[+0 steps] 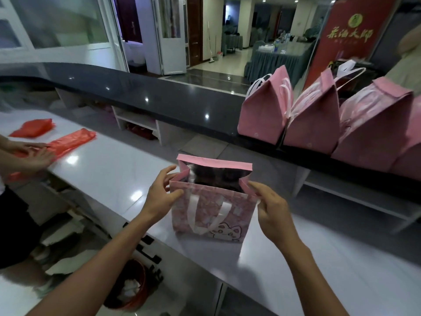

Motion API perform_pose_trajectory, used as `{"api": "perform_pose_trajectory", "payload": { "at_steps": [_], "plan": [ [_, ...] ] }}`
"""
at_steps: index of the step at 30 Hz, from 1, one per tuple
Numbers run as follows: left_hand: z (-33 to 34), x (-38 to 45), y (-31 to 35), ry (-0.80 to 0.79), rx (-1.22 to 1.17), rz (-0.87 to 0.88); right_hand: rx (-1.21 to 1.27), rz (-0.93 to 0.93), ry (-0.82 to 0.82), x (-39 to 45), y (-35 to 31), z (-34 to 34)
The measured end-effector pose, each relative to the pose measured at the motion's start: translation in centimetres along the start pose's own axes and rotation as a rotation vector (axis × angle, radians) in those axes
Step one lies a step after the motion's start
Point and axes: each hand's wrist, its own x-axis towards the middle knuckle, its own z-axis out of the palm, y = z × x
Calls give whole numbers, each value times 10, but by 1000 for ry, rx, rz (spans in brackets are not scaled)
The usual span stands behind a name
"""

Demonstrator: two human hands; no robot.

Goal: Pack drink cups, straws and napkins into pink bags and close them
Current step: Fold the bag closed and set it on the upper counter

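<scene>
Both hands are set at the mouth of the bag (211, 208): the left hand (163, 195) pinches the near left corner of the rim, the right hand (272, 207) pinches the right corner. The bag stands upright on the white counter (109, 165), mouth open, contents dark and not discernible. To close it well, the side gussets should be tucked inward evenly and the taller back flap folded over. Pink patterned paper, white ribbon handles and a cartoon cat are seen. Closed bags (264, 112) are lined up on the dark ledge (173, 103).
</scene>
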Motion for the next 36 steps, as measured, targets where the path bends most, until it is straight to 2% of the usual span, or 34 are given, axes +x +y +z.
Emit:
{"api": "perform_pose_trajectory", "payload": {
  "at_steps": [3,6,12,17,21,26,33,36],
  "plan": [
    [5,2,-5,-18,-10,0,218,194,4,-6,-2,9],
    [11,0,-4,0,-16,38,268,227,17,-6,3,20],
    [14,-3,-7,14,-94,36,361,334,145,7,7,34],
    [19,0,-10,5,-198,15,419,382,147,21,14,46],
    [15,16,-21,17,-83,50,531,429,199,35,16,52],
    [8,36,-26,-52,-23,56,475,456,262,47,19,55],
    [8,62,-29,-64,-142,104,420,440,169,67,30,56],
    [9,75,-37,-53,-108,134,374,420,173,75,31,57]
  ]
}}
